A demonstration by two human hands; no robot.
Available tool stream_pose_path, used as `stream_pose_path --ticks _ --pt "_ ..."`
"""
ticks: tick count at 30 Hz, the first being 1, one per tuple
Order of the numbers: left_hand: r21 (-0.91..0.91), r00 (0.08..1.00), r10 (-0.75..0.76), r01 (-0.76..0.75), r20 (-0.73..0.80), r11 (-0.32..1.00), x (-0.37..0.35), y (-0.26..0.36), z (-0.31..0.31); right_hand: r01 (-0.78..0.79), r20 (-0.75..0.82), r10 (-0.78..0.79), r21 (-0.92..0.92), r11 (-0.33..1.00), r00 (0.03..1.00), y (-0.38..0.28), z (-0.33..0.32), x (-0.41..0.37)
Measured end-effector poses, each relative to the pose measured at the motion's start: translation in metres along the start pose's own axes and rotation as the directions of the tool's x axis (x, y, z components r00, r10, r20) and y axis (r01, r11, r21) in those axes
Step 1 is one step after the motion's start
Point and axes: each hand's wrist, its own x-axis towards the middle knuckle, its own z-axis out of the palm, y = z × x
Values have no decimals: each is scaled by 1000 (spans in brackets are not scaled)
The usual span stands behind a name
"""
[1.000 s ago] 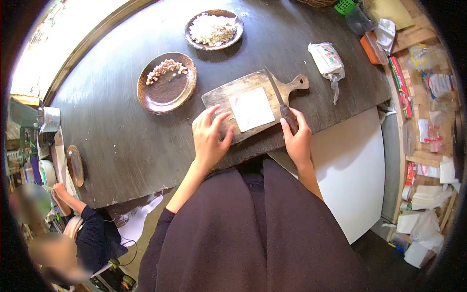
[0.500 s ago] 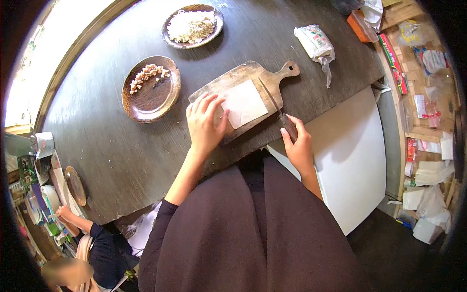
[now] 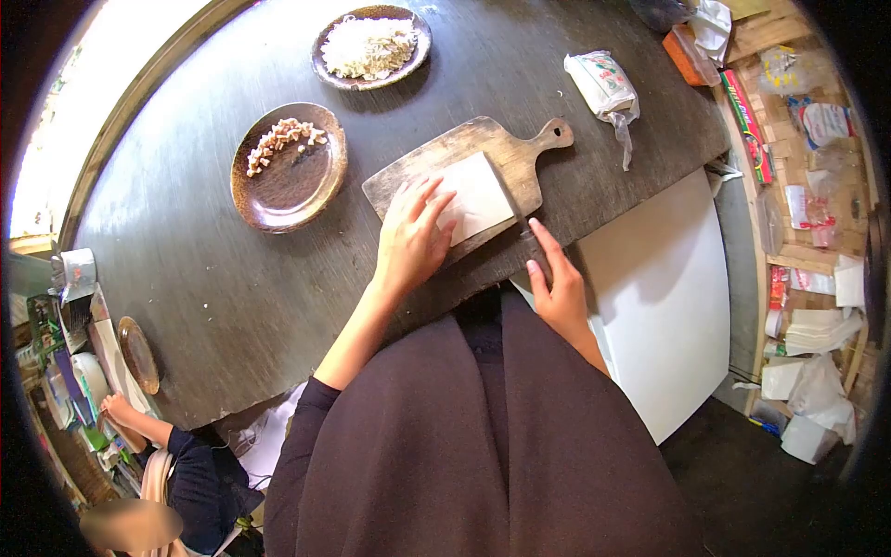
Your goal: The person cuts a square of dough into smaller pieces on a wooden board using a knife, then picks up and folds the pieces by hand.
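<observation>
A white rectangular slab (image 3: 471, 200), which looks like tofu, lies flat on a wooden cutting board (image 3: 443, 148) with a holed handle. My left hand (image 3: 413, 232) rests on its left part, fingers spread. In my right hand (image 3: 561, 280) is a knife (image 3: 516, 210), its index finger stretched forward along the tool. The dark blade runs along the slab's right edge, and most of the knife's handle is hidden under the fingers.
Left of the board stands a brown plate (image 3: 283, 200) with small diced pieces. Behind it, another plate (image 3: 424, 58) holds pale shreds. A printed white packet (image 3: 601, 84) lies at upper right. One person (image 3: 200, 483) is at lower left, near a small brown dish (image 3: 138, 355).
My left hand has slid right, farther over the slab. My right hand has brought the knife against the slab's right edge, and its index finger has stretched forward.
</observation>
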Motion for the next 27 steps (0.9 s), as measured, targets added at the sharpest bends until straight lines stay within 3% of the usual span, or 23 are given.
stream_pose_path --ticks 11,27 --pt "-2 1000 -15 15 6 1000 3 9 10 7 71 5 -177 984 997 -4 39 -11" --pt "12 1000 -8 8 13 1000 4 5 11 31 82 -10 -253 967 997 -7 47 -9"
